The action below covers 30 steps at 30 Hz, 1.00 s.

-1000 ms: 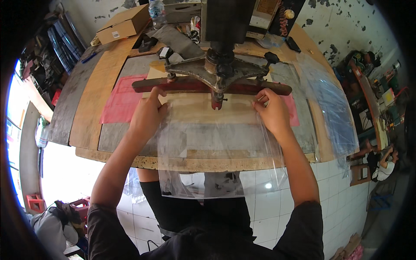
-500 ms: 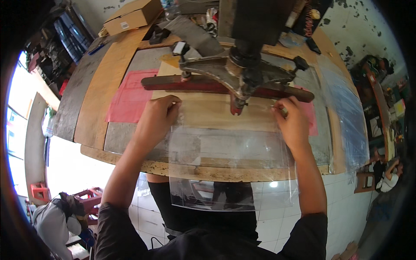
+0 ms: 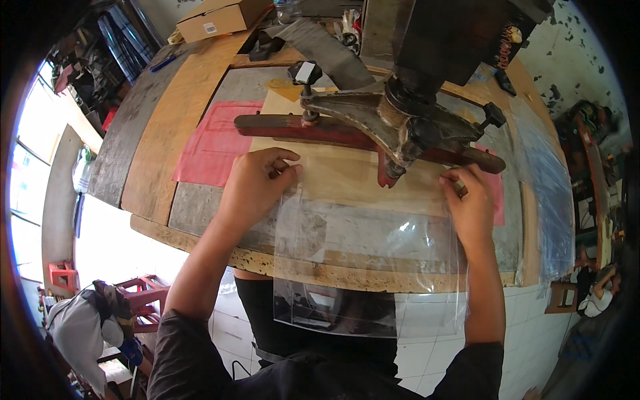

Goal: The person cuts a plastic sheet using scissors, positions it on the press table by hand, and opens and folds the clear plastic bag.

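A clear plastic sheet (image 3: 373,247) spans between my hands, its lower part hanging over the table's front edge. My left hand (image 3: 257,177) pinches its far left corner, thumb against fingers. At the far right corner my right hand (image 3: 469,193) grips the sheet the same way. Just beyond both hands stands a dark press head with a long red-sided bar (image 3: 360,137) across the work area. Under the bar lies a tan sheet (image 3: 360,175), partly covered by the plastic's far edge. Pink sheeting (image 3: 210,147) shows out to the left, with a smaller piece on the right.
A stack of clear bluish plastic sheets (image 3: 543,193) lies at the table's right. At the back left are a cardboard box (image 3: 220,20) and a blue pen-like object (image 3: 163,63). The press column (image 3: 440,47) rises at the back. A person (image 3: 598,293) sits far right.
The view has shifted, so the table and press appear further right and tilted. Both hands keep hold of the plastic sheet at about the same place before the bar.
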Each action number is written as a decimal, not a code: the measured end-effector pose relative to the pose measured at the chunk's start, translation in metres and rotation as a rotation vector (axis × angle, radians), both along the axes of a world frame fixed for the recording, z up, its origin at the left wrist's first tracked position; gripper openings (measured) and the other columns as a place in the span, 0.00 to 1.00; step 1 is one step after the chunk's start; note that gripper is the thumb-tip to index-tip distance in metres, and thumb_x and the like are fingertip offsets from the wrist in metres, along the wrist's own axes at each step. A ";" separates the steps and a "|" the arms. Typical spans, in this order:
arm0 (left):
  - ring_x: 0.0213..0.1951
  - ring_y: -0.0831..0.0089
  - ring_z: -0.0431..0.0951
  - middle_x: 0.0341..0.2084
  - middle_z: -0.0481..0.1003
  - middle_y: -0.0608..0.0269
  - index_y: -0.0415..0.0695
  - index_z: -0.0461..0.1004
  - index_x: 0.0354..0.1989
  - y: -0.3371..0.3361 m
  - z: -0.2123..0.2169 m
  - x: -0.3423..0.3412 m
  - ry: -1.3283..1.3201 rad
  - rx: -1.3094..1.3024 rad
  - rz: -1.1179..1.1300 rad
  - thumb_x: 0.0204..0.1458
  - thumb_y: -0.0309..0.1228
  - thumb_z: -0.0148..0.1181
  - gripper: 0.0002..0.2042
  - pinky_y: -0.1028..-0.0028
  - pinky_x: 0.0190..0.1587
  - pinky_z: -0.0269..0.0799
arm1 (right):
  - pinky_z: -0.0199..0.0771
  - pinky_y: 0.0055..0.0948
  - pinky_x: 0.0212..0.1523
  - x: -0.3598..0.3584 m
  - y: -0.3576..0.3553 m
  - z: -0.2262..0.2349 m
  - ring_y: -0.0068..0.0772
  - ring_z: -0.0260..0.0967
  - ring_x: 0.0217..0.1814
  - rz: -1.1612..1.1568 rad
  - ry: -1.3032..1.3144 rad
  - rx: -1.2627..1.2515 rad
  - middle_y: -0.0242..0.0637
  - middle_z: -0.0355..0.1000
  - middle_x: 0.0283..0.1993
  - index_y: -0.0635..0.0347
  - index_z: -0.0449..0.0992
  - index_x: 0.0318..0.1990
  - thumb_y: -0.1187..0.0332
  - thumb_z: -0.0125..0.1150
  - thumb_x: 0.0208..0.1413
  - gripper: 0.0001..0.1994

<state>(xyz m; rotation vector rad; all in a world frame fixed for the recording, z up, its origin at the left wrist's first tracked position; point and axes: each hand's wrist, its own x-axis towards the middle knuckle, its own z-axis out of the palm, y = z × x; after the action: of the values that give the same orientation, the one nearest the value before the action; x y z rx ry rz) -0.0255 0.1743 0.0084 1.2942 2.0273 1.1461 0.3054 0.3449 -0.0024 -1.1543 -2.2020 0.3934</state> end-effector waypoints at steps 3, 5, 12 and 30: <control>0.27 0.81 0.79 0.27 0.82 0.60 0.31 0.77 0.44 0.000 0.002 -0.001 -0.131 -0.011 0.043 0.60 0.25 0.69 0.10 0.77 0.30 0.73 | 0.73 0.39 0.38 -0.001 -0.001 0.001 0.45 0.77 0.37 0.006 0.036 -0.031 0.41 0.76 0.39 0.64 0.83 0.39 0.74 0.71 0.57 0.05; 0.27 0.81 0.78 0.27 0.82 0.60 0.31 0.75 0.41 0.001 0.002 -0.002 -0.193 -0.009 0.066 0.60 0.24 0.70 0.10 0.77 0.30 0.72 | 0.73 0.37 0.37 -0.001 -0.002 0.006 0.43 0.76 0.35 0.004 0.040 -0.040 0.40 0.76 0.38 0.64 0.84 0.39 0.74 0.71 0.57 0.05; 0.27 0.81 0.79 0.30 0.83 0.59 0.33 0.75 0.40 0.002 -0.002 -0.009 -0.283 -0.021 0.009 0.62 0.23 0.68 0.07 0.78 0.31 0.73 | 0.70 0.32 0.34 0.001 -0.005 0.011 0.33 0.73 0.33 0.015 0.025 -0.075 0.38 0.75 0.36 0.66 0.85 0.40 0.74 0.69 0.60 0.05; 0.31 0.69 0.82 0.32 0.81 0.56 0.39 0.84 0.46 -0.002 0.001 0.003 0.366 0.005 0.039 0.56 0.26 0.67 0.10 0.68 0.37 0.78 | 0.70 0.33 0.36 0.000 -0.015 0.020 0.34 0.71 0.34 0.034 -0.050 -0.087 0.38 0.71 0.39 0.63 0.88 0.47 0.69 0.68 0.64 0.10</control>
<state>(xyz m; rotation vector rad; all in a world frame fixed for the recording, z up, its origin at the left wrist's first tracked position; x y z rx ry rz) -0.0228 0.1720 0.0091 1.5665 2.3150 0.9860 0.3057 0.3303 0.0177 -1.1853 -2.2707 0.4836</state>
